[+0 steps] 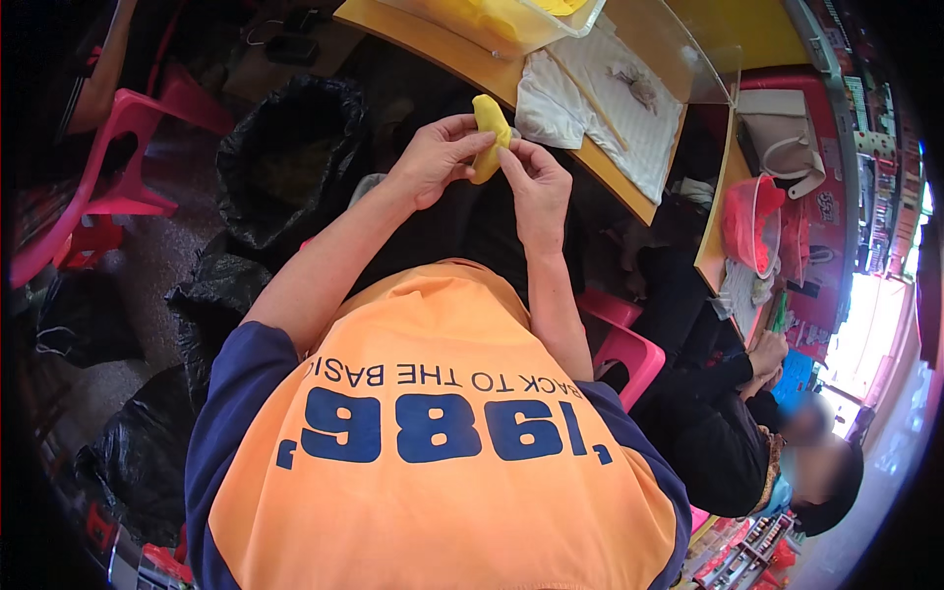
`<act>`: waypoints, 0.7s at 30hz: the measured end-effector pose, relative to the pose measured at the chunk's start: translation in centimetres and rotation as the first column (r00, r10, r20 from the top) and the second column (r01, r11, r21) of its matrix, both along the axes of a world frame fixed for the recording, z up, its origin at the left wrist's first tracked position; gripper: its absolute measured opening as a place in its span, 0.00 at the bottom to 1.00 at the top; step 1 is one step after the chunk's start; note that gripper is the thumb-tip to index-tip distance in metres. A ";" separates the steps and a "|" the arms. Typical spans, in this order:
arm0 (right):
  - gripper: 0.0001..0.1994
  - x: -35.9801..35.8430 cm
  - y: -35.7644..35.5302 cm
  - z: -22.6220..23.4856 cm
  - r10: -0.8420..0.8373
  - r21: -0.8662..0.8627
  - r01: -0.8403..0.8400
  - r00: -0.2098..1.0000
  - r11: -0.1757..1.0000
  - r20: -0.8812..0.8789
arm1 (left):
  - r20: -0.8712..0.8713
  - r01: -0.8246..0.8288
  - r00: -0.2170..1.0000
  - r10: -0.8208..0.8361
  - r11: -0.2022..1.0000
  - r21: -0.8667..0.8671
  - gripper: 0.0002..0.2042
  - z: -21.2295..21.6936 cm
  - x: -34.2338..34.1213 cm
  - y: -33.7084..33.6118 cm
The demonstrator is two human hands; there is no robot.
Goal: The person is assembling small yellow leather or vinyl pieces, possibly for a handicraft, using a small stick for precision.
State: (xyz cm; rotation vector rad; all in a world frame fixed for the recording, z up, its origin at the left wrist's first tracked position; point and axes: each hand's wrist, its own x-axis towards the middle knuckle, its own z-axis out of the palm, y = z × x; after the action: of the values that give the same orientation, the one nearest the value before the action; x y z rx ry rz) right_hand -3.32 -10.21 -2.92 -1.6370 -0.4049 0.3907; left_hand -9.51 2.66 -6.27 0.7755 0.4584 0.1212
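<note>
Both my hands hold a curved, soft-looking yellow piece [490, 116], longish like a small banana, in front of my orange shirt. It stands nearly upright. My left hand [431, 162] pinches it from the left between thumb and fingers. From the right, the thumb and bent fingers of my right hand [539, 187] press on its middle. Close beyond my right hand, a white cloth [551, 103] hangs over the edge of a wooden table [615, 185]. I cannot make out what the piece is.
A clear plastic bin [526, 37] with yellow pieces stands on the table; a thin stick [587, 98] lies beside it. Left is an open black bag [231, 162] and a pink chair [133, 147]. At right, a co-worker in black [703, 442] sits near a red-filled tub [752, 226].
</note>
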 end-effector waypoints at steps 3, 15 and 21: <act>0.06 0.3 -0.3 -0.3 0.020 0.040 -0.016 0.996 0.999 -0.082 | 0.009 -0.019 1.000 0.019 0.999 -0.040 0.16 0.2 -0.1 -0.1; 0.06 0.2 -0.4 -0.9 -0.014 -0.074 0.023 0.992 0.997 0.121 | 0.032 -0.037 0.999 0.039 0.998 -0.049 0.15 0.0 -0.1 0.0; 0.07 0.6 -0.7 -0.3 0.092 0.052 -0.088 0.992 0.995 -0.091 | 0.033 -0.034 0.999 0.035 0.999 -0.041 0.15 0.2 -0.2 0.0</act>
State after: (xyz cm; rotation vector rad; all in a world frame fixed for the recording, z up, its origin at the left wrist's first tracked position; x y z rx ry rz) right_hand -2.75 -10.87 -3.23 -1.5511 -0.4156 0.5199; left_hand -9.69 2.66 -6.11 0.7249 0.4407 0.1565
